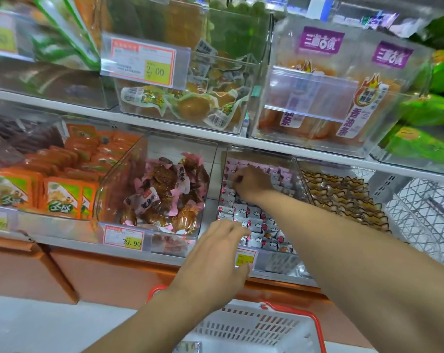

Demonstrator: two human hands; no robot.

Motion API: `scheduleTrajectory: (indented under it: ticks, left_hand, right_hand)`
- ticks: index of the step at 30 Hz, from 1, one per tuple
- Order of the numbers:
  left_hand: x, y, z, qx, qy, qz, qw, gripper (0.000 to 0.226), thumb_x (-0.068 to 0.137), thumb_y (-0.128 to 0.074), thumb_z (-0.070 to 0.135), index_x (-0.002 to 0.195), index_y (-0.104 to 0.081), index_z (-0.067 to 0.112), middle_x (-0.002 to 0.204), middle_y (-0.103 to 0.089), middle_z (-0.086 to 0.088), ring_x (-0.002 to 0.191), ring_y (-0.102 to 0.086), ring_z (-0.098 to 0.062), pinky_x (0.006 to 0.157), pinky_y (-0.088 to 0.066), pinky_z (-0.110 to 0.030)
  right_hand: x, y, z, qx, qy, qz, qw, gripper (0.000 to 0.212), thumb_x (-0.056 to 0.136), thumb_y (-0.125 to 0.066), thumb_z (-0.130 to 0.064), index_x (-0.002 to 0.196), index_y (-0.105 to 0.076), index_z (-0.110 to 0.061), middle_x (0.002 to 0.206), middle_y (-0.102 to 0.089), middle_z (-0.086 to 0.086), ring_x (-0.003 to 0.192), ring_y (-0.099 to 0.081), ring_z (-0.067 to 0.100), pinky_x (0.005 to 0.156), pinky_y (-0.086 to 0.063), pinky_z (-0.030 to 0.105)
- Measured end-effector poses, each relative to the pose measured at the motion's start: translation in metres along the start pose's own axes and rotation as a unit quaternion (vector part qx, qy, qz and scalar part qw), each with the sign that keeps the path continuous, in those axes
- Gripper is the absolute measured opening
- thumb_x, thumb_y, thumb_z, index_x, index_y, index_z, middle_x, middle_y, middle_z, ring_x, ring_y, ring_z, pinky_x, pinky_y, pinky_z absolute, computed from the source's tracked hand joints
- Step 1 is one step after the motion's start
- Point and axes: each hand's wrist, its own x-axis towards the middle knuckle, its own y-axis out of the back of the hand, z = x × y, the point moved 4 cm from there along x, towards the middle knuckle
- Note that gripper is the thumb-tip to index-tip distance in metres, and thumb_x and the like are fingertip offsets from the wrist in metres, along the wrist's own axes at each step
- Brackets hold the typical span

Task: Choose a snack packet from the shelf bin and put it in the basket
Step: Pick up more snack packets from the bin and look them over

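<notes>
A clear shelf bin (298, 171) on the lower shelf holds several small white and pink snack packets (254, 214). My right hand (251, 180) reaches deep into this bin, fingers curled down among the packets at the back; what it grips is hidden. My left hand (216, 261) hovers at the bin's front edge with fingers relaxed, touching the front packets near the yellow price tag (245, 258). Below my arms stands the white basket (256, 327) with red rim and handles, a silvery packet (188, 347) lying in it.
Left of the bin stand bins of brown pink-wrapped snacks (165, 192) and orange packets (60, 182). Right of it is a bin of yellow-brown packets (343, 197). The upper shelf (165, 124) overhangs with more clear bins. An orange base panel (101, 273) runs below.
</notes>
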Motion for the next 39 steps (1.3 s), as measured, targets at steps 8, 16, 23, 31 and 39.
scheduleTrajectory:
  ticks: [8, 16, 23, 31, 39]
  left_hand:
    - [0.002, 0.015, 0.002, -0.026, 0.037, 0.074, 0.996, 0.041, 0.093, -0.069, 0.036, 0.132, -0.056, 0.039, 0.127, -0.048, 0.025, 0.124, -0.039, 0.006, 0.105, -0.021, -0.009]
    - [0.001, 0.029, -0.011, -0.292, 0.232, 0.1, 0.922, 0.023, 0.09, -0.075, 0.034, 0.109, -0.062, 0.032, 0.101, -0.067, 0.013, 0.082, -0.062, 0.009, 0.06, -0.046, -0.007]
    - [-0.013, 0.019, -0.021, -0.377, 0.294, 0.035, 0.877, 0.021, 0.084, -0.08, 0.034, 0.103, -0.075, 0.025, 0.095, -0.078, 0.0, 0.092, -0.073, -0.016, 0.085, -0.057, -0.029]
    - [-0.018, 0.011, -0.026, -0.62, 0.344, 0.059, 0.703, 0.03, 0.063, -0.084, 0.026, 0.092, -0.084, 0.018, 0.105, -0.079, -0.006, 0.096, -0.075, -0.013, 0.076, -0.059, -0.02]
    - [-0.02, 0.0, -0.022, -0.665, 0.346, 0.074, 0.658, 0.018, 0.077, -0.07, 0.016, 0.087, -0.083, 0.009, 0.109, -0.077, -0.015, 0.091, -0.077, -0.017, 0.067, -0.06, -0.022]
  right_hand:
    - [-0.04, 0.045, 0.007, 0.322, -0.134, 0.254, 0.902, 0.019, 0.104, -0.053, -0.022, 0.088, -0.062, -0.019, 0.09, -0.07, 0.002, 0.076, -0.065, 0.022, 0.057, -0.046, 0.027]
    - [-0.167, 0.042, 0.02, 0.672, -0.174, 0.124, 0.709, 0.012, 0.102, -0.056, -0.008, 0.096, -0.067, -0.008, 0.095, -0.078, 0.007, 0.09, -0.076, 0.017, 0.077, -0.061, 0.024]
    - [-0.204, 0.01, 0.04, 0.738, -0.205, 0.027, 0.642, 0.007, 0.099, -0.059, -0.008, 0.093, -0.062, -0.006, 0.107, -0.064, 0.017, 0.097, -0.074, 0.029, 0.074, -0.062, 0.029]
    - [-0.212, 0.011, 0.05, 0.712, -0.196, -0.03, 0.674, 0.026, 0.077, -0.075, -0.028, 0.099, -0.075, -0.015, 0.099, -0.076, 0.004, 0.096, -0.076, 0.026, 0.074, -0.06, 0.034]
    - [-0.22, 0.024, 0.051, 0.713, -0.144, -0.03, 0.685, 0.027, 0.065, -0.079, -0.039, 0.089, -0.083, -0.027, 0.086, -0.074, -0.005, 0.086, -0.074, 0.016, 0.064, -0.057, 0.023]
